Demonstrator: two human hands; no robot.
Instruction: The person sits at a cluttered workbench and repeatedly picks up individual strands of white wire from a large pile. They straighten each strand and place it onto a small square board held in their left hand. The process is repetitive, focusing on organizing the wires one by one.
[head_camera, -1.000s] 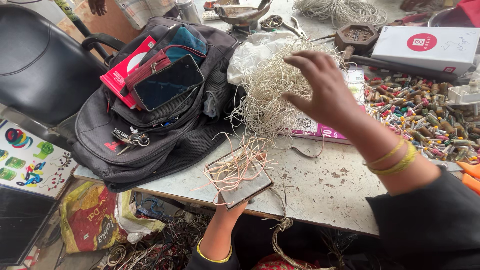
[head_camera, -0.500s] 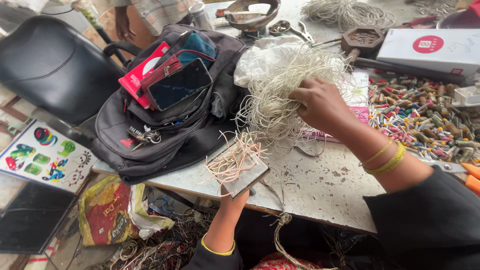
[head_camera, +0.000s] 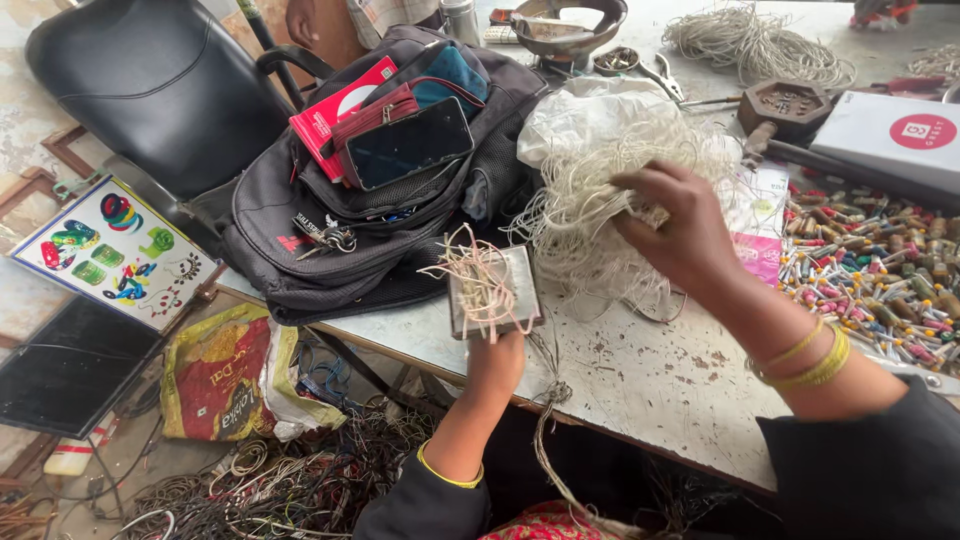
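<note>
My left hand (head_camera: 497, 365) grips from below a small flat grey board (head_camera: 493, 292) with pale cords (head_camera: 478, 282) looped over it, held at the near edge of the table (head_camera: 650, 380). My right hand (head_camera: 682, 232) is closed on a clump of a big tangle of off-white cord (head_camera: 600, 190) that spills out of a white plastic bag (head_camera: 570, 110) on the table. Yellow bangles sit on my right wrist. A twisted strand (head_camera: 548, 420) hangs down from the table edge between my arms.
A black backpack (head_camera: 350, 230) with a phone (head_camera: 408, 143), red box and wallet lies at the left. Several small coloured pieces (head_camera: 880, 270) cover the right side, behind them a white box (head_camera: 895, 135). A black chair (head_camera: 160, 85) stands far left; wire loops litter the floor.
My right hand dropped from open above the cord tangle and closed on a clump of it. My left hand raised the board with cords higher, toward the tangle.
</note>
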